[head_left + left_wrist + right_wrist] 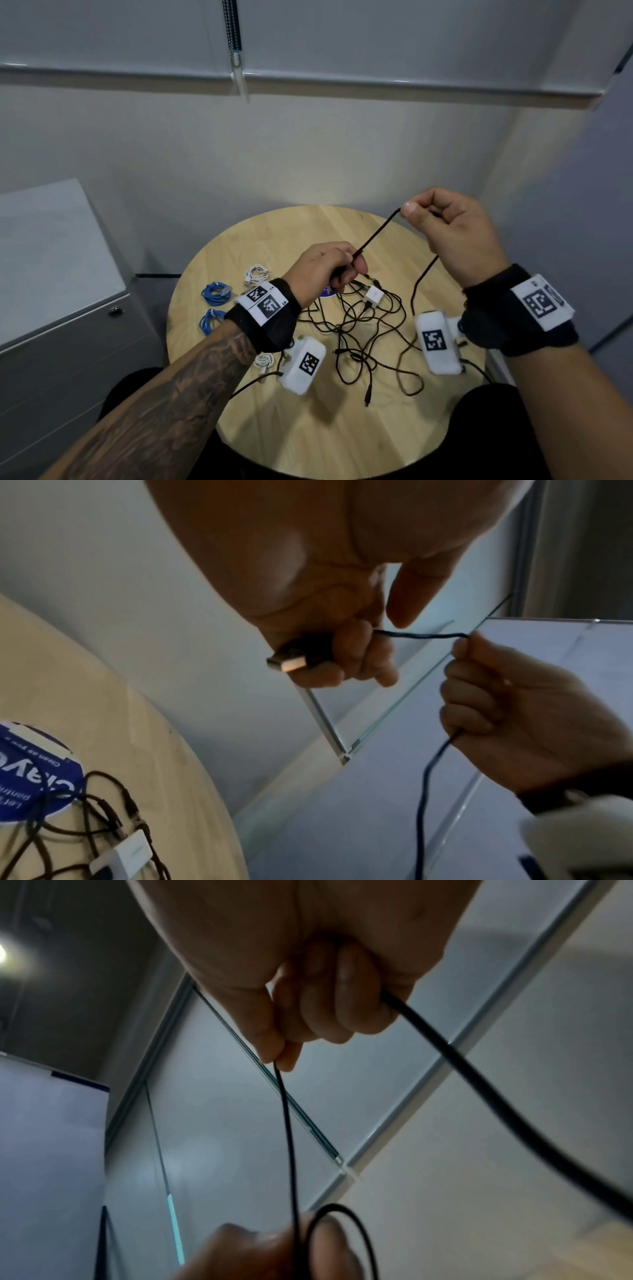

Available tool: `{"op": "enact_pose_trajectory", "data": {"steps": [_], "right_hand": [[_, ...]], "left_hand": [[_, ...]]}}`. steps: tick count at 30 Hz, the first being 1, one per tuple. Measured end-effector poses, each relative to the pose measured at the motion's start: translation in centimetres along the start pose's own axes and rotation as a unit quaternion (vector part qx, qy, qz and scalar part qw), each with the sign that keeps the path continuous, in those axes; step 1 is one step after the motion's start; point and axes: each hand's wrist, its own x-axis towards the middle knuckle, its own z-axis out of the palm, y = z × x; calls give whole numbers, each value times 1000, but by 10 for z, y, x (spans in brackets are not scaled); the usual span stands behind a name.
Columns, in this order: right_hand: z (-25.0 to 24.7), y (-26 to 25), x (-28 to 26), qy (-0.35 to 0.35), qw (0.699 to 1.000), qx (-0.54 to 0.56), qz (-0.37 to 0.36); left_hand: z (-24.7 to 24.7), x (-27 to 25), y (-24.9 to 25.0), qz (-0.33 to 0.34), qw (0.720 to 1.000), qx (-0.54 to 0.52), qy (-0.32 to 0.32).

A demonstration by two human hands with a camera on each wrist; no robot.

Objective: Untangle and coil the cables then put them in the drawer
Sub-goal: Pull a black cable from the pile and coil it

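Above the round table (308, 428), a black cable (376, 233) runs taut on a slant between the two hands, low at the near left and high at the far right. The left hand (323, 270) has its fingers curled round the cable's USB plug (291, 664). The right hand (452, 233) pinches the cord between thumb and forefinger, its other fingers curled over the slack, which drops beside the right wrist into the tangle of black cables (359, 329) just below the left hand. That trailing part matters most, I judge: the right hand is nearer to it and must draw it up and rightward, where the air looks open. Two blue coils (215, 293) and a white coil (256, 274) lie at the table's left edge, and the grey drawer cabinet (61, 291) stands left of the table, with every drawer shut.
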Motion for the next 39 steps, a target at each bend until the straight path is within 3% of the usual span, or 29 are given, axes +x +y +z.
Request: {"op": "enact_pose_trajectory", "data": {"steps": [6, 11, 15, 21, 27, 29, 31, 33, 36, 39], "right_hand": [[-2, 15, 12, 93, 995, -38, -15], [6, 46, 11, 120, 991, -58, 23], [30, 77, -19, -17, 993, -101, 51], [63, 74, -59, -184, 978, -99, 26], [53, 54, -66, -212, 963, -165, -8], [49, 42, -66, -201, 968, -146, -21], [42, 29, -61, -176, 977, -117, -26], [32, 21, -50, -134, 983, -124, -31], [21, 25, -33, -64, 987, -144, -30], [20, 34, -24, -30, 989, -142, -19]], "left_hand": [[12, -7, 12, 0, 1000, -26, 18], [14, -9, 20, -33, 983, -177, -17], [7, -3, 35, -4, 948, -318, -11], [0, 11, 5, 8, 909, -396, 129], [-6, 12, -22, 23, 907, -363, 215], [-7, 10, -25, 23, 929, -298, 217], [-2, 5, -28, 19, 967, -168, 192], [4, -3, -28, 2, 990, -81, 119], [14, -10, -18, -31, 992, -126, 6], [18, -12, 0, -65, 983, -167, -51]]}}
